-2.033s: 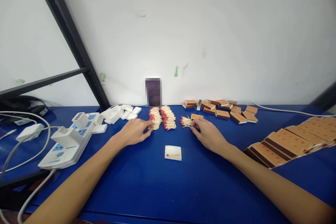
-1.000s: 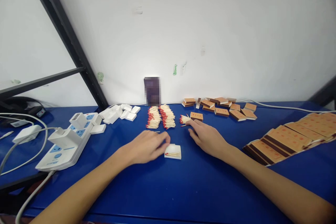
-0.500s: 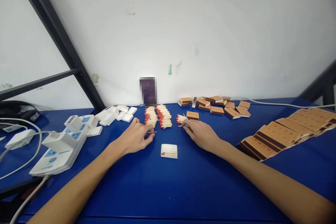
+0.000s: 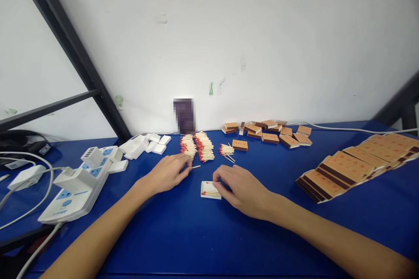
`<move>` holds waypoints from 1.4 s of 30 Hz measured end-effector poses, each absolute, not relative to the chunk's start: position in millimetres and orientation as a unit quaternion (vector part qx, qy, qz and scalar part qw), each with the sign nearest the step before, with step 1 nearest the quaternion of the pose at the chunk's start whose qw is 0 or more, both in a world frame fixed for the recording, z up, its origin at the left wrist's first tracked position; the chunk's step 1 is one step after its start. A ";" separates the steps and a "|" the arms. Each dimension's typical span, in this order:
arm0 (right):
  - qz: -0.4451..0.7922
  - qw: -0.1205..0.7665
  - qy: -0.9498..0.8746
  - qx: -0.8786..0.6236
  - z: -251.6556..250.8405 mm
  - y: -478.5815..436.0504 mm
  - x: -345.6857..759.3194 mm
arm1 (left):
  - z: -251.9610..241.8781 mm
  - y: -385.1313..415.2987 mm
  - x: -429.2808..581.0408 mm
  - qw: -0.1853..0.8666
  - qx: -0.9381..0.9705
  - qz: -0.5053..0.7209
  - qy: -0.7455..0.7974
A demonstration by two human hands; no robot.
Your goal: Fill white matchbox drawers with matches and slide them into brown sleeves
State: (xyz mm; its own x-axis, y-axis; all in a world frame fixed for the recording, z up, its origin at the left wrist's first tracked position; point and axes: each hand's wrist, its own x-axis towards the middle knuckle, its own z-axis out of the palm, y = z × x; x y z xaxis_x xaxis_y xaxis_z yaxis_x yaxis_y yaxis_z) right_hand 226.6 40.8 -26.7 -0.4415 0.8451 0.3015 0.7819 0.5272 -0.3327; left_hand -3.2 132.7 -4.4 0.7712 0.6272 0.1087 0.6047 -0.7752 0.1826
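Note:
A small white matchbox tray [image 4: 211, 197] lies on the blue table with a few red-tipped matchsticks [image 4: 211, 193] inside. My right hand [image 4: 242, 189] is closed in a pinch at the tray's right side, with a matchstick's red head [image 4: 207, 182] showing beyond its fingertips. My left hand [image 4: 170, 173] is closed by the left heap of matchsticks [image 4: 187, 144], pinching a matchstick whose pale end [image 4: 196, 166] sticks out to the right. A second heap of matchsticks [image 4: 204, 146] lies alongside. To the right is a smaller pile of matchsticks [image 4: 226, 149].
A single matchbox [image 4: 240, 144] lies beside the small pile, with more matchboxes [image 4: 270, 137] along the wall. Overlapping brown matchbox covers [image 4: 347, 168] spread at the right. White trays [image 4: 135, 146] are heaped at the left, near a power strip [image 4: 78, 192] with cables.
My right hand has moved from the small matchstick pile toward me to the tray, and a red match head now shows over it. My left hand has barely moved.

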 end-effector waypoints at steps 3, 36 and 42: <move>0.078 0.239 -0.822 -0.510 -27.1 43.0 229.9 | -2.4 114.0 7.9 0.130 0.935 0.129 0.303; 0.129 0.303 -0.801 -0.499 -37.2 58.7 252.1 | -21.4 117.6 14.7 0.174 0.933 0.161 0.273; 0.163 0.245 -0.844 -0.449 -31.4 53.0 249.1 | -30.4 136.5 27.7 0.048 0.916 0.179 0.356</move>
